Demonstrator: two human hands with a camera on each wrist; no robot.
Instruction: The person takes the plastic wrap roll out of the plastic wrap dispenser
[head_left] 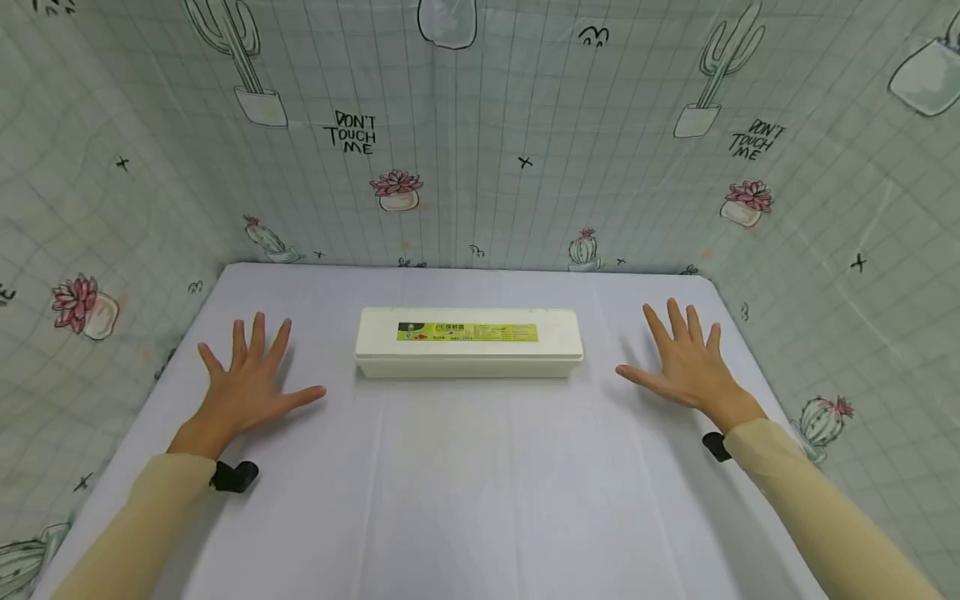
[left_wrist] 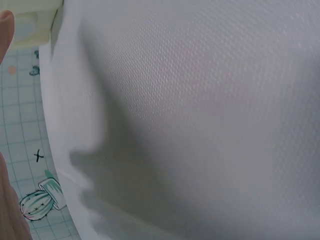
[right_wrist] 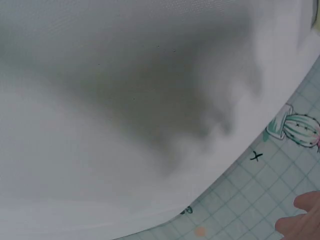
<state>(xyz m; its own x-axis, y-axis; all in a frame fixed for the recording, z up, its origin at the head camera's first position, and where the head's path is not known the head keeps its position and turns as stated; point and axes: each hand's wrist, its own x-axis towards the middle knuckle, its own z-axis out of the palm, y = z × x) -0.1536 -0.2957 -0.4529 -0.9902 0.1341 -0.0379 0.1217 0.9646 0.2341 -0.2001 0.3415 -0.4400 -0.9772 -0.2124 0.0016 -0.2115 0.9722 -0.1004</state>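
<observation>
The box (head_left: pixel 468 349) sits at twelve o'clock from the middle of the bench (head_left: pixel 442 483), lid on, its long side facing the person and its label (head_left: pixel 467 332) right way up; this placing seems to leave both ends about equally reachable. The left hand (head_left: pixel 252 388) is between nine and ten o'clock, the right hand (head_left: pixel 690 367) between two and three, well apart from each other and from the box. Both hold nothing, fingers straight and spread, backs up. Their shadows (left_wrist: pixel 125 160) fall apart from them, so they probably hover, perhaps spread wide to leave the box uncovered.
</observation>
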